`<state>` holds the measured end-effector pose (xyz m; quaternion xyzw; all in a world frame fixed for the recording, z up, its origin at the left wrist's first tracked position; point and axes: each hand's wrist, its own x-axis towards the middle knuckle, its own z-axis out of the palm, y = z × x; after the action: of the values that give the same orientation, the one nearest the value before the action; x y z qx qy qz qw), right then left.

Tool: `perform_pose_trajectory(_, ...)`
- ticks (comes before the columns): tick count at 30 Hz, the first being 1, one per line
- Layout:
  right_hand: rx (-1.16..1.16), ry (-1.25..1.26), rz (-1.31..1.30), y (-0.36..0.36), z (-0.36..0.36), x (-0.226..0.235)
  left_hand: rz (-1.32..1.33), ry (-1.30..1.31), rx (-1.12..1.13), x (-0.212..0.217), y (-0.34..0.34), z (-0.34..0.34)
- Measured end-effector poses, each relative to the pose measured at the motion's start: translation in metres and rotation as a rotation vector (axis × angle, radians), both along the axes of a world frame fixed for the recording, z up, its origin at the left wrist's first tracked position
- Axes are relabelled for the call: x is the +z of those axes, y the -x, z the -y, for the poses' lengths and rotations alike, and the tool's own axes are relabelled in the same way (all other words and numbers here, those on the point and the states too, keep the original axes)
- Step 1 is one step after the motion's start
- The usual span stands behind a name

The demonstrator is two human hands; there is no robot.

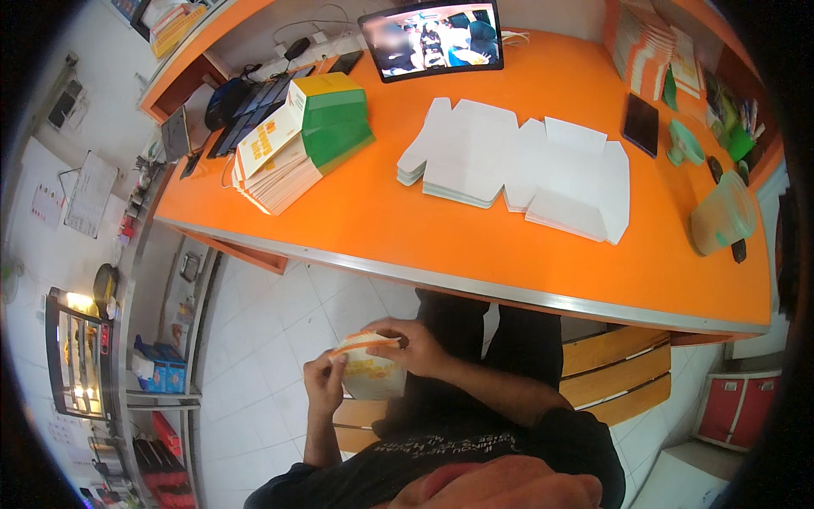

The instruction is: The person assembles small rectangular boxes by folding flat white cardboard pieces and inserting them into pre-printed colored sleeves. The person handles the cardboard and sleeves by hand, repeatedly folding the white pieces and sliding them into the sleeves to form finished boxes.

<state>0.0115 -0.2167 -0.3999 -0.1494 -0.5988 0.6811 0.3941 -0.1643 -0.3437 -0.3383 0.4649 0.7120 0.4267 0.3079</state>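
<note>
Low in front of my body, just off the table's near edge, I hold a small paper carton (373, 377). Its pale front bears yellow print, and an orange-and-white edge runs along the top. My left hand (324, 383) pinches its left upper corner, thumb on the front. The fingers of my right hand (414, 346) are closed on the right end of that top edge. The lower part of the carton looks blurred. On the orange table (381, 246), flat white carton blanks (509, 161) lie in a stack, and a nested stack of printed cartons (288, 144) leans to their left.
A lit screen (432, 41) stands at the back. On the right are a dark phone (640, 125), a green stand (685, 142) and a translucent plastic cup (722, 214). More nested cartons (649, 55) fill the far right corner. A wooden slatted bench (619, 373) sits below the table.
</note>
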Motion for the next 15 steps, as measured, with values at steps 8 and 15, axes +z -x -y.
perform_pose_trajectory(8, -0.069, -0.255, 0.093, -0.012, 0.005, 0.016, -0.211, -0.550, 0.178, 0.015, 0.005, -0.006)
perform_pose_trajectory(15, -0.013, 0.214, -0.155, -0.003, 0.030, 0.047, 0.207, -0.861, 0.532, 0.025, -0.020, -0.009)
